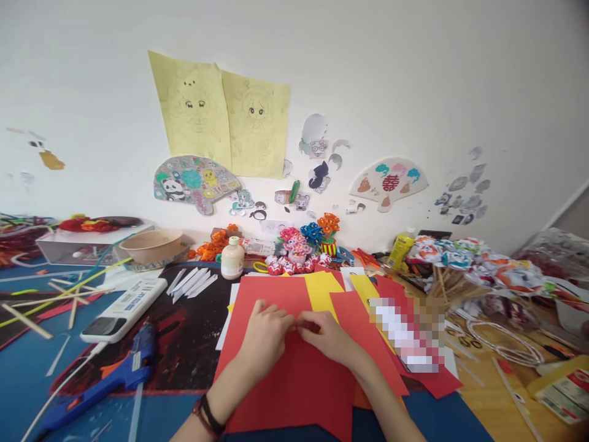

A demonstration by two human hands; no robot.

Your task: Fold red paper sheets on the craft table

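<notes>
Large red sheet (pixel 285 393) — beneath left hand (pixel 265 331) and right hand (pixel 326 334).

And there at eight o'clock lies a blue glue gun (pixel 143 351), just below a long white device (pixel 138 301), with a cream bottle (pixel 232 263) upright nearer the middle and a round bowl (pixel 150 247) out at nine! Up at eleven, two yellow drawings (pixel 260 144) hang on the white wall (pixel 386 73), while a panda fan (pixel 191 181) between nine and ten faces a red-symbol fan (pixel 405 184) between two and three. Bright flowers (pixel 311 235) crowd just off centre towards four, colour-flecked bundles (pixel 497 265) on sticks (pixel 444 287) fill three, and coiled white cord (pixel 501 331) sits at four!
</notes>
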